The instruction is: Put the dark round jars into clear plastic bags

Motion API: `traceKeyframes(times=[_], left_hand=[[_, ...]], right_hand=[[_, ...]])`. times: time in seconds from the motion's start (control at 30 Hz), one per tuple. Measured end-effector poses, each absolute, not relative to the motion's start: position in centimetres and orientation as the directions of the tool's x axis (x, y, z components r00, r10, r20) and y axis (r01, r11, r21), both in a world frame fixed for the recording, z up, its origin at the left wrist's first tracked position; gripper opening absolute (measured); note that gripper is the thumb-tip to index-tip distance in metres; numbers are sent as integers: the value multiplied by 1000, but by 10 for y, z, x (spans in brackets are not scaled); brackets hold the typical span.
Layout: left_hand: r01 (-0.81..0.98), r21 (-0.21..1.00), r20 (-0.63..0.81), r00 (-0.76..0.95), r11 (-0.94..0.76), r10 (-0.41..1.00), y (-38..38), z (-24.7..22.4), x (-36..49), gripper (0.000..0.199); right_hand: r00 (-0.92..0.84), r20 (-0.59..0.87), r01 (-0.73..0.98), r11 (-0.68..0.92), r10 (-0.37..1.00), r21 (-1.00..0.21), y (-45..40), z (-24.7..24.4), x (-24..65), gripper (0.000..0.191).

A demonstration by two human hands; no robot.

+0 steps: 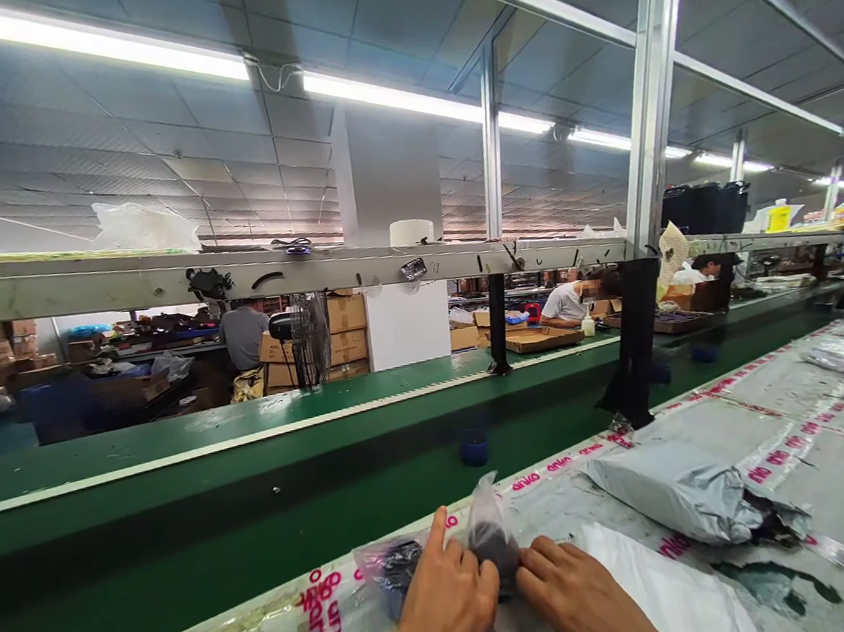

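Note:
Between my two hands, a small clear plastic bag [489, 515] stands upright with a dark, rounded item inside it. My left hand [446, 600] is at its left side, the index finger stretched forward and the other fingers curled against the bag. On the opposite side my right hand [575, 589] grips the lower edge of the same bag with bent fingers. Another clear bag with dark contents [397, 567] lies just left of my left hand, partly covered by it. White plastic sheeting [664, 572] lies beside my right hand.
A grey plastic mailer bag [682, 490] lies on the taped worktop to the right. Past the worktop edge runs a green conveyor belt [190, 551], carrying a dark blue item [473, 448]. A metal post [632, 344] wrapped in black rises at the right. People sit beyond the belt.

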State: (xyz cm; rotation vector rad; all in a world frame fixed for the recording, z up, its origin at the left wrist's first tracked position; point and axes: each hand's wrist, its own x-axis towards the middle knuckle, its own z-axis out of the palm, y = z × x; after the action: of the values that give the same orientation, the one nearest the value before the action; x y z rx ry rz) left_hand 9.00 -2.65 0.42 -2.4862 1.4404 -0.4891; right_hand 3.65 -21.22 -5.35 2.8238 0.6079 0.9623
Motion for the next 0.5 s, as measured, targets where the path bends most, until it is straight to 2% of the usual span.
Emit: traceKeyframes(times=[0.1,0.23,0.37,0.5], left_hand=[[-778,-390,181,459,-492,-870,-28,-1,89,20],[-738,-361,218,527,-570,-821,-31,-1,90,22],[-747,-246,186,589,-618,-786,-33,5,89,23],[-757,-119,162,624,-643,-764,-31,15,89,25]], right_hand=[[746,527,328,-914,406,240,-207,-50,41,21],[808,474,302,-936,351,179,-201,-41,44,21],[874,403,277,-960,270,43,-197,-26,42,23],[924,352,227,-957,153,-179,-197,-7,34,25]])
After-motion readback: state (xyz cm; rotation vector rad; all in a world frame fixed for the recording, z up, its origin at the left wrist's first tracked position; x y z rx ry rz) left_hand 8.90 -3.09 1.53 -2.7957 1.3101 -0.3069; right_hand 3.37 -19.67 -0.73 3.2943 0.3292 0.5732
